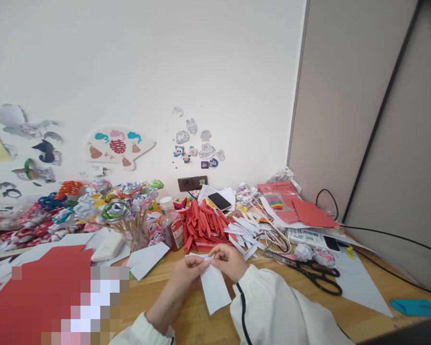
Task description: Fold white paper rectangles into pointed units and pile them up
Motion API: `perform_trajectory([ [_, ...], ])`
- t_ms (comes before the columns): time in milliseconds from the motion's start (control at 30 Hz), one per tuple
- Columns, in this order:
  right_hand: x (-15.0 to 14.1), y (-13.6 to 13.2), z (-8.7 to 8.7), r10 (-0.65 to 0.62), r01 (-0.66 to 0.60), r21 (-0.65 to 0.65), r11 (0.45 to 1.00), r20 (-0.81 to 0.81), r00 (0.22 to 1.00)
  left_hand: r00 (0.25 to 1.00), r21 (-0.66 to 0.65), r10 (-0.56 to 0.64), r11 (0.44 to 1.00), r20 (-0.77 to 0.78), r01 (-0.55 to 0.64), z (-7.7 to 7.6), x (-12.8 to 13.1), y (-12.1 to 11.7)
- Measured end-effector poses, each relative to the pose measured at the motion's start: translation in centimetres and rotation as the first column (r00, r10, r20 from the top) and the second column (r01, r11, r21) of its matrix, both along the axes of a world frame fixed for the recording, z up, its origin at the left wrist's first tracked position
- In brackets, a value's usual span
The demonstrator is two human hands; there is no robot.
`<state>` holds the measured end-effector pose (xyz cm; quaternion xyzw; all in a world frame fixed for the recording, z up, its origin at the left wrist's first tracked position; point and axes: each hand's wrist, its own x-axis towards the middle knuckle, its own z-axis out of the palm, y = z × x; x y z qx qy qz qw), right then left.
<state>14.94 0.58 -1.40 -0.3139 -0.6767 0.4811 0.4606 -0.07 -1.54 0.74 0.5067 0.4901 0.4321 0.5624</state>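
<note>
A strip of white paper (pixel 215 290) hangs between my two hands, its lower end spreading toward me over the wooden table. My left hand (pixel 191 268) pinches its upper end from the left. From the other side my right hand (pixel 228 261) pinches the same end, the fingertips of both hands nearly meeting. The exact shape of the pinched edge is too small to make out. Right beyond my hands lie a heap of folded red paper strips (pixel 203 225) and a smaller heap of folded white paper strips (pixel 244 232).
Black-handled scissors (pixel 319 278) lie to the right, near crumpled paper balls and a blue-green piece (pixel 416 306). Behind are a phone (pixel 219 201), a bottle (pixel 171 225) and paper flowers (pixel 117 210) on sticks. Red sheets (pixel 53 278) cover the left side; a wall (pixel 219 62) stands behind.
</note>
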Motion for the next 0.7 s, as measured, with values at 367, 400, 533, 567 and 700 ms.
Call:
perform_trajectory([
  [367,-0.05,-0.34,0.32,-0.010,0.010,-0.007,1.000,0.031,0.999,0.982,0.189,0.008,0.982,-0.189,0.028,-0.34,0.15,-0.10],
  [400,-0.06,-0.32,0.27,-0.010,0.010,-0.005,1.000,0.032,0.999,0.979,0.231,0.008,0.972,-0.205,0.041,-0.33,0.23,-0.15],
  [533,-0.08,-0.16,0.00,0.007,-0.007,-0.001,1.000,-0.001,1.000,0.972,0.373,0.047,0.927,-0.229,0.043,-0.23,0.54,-0.45],
  [567,-0.09,-0.11,-0.07,0.012,-0.012,-0.007,1.000,-0.008,1.000,0.971,0.383,0.050,0.923,-0.232,0.044,-0.19,0.62,-0.55],
  [700,-0.07,0.05,-0.27,0.029,-0.029,-0.018,0.999,-0.014,0.999,0.973,0.378,0.020,0.923,-0.231,0.071,-0.06,0.76,-0.80],
])
